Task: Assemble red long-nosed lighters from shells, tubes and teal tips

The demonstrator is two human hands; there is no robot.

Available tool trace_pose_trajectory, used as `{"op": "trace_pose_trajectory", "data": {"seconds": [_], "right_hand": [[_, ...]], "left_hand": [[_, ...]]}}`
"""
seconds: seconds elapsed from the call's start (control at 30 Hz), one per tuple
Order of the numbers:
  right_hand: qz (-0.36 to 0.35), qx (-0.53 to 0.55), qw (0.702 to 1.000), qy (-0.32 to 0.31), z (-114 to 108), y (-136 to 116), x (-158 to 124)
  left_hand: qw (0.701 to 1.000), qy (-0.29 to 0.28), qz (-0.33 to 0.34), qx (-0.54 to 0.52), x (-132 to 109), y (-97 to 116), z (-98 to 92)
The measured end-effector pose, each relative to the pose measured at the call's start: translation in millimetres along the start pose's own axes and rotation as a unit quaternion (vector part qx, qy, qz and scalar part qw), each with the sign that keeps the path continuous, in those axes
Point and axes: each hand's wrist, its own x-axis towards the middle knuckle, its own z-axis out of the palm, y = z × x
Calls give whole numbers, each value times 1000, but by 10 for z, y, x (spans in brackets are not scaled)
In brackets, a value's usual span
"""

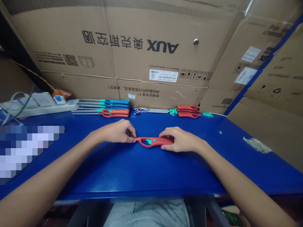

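A red gas lighter handle (157, 141) with a green trigger lies crosswise over the middle of the blue table (142, 176). My left hand (118, 130) pinches its narrow front end between thumb and fingers. On the other side, my right hand (183, 140) grips the thick rear part, fingers above and thumb below. No metal tube shows at the handle's front end, though my left fingers cover part of that area.
Long-tubed lighters (115, 113), blue and red, are stacked back left. Thin metal rods (157, 110), small green pieces (173, 111) and red handles (188, 109) line the cardboard wall (132, 63). A power strip (68, 105) lies left; pale thin pieces (258, 145) lie right.
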Motion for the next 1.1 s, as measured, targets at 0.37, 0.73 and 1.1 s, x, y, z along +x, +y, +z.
{"op": "trace_pose_trajectory", "data": {"seconds": [0.37, 0.73, 1.1], "right_hand": [[-1, -9, 1000, 3, 33, -2, 21], [10, -11, 1000, -11, 14, -20, 17], [20, -9, 1000, -17, -23, -21, 15]], "left_hand": [[1000, 7, 9, 9, -27, 5, -31], [1000, 11, 11, 14, -25, 8, -29], [1000, 13, 11, 11, -22, 21, -19]]}}
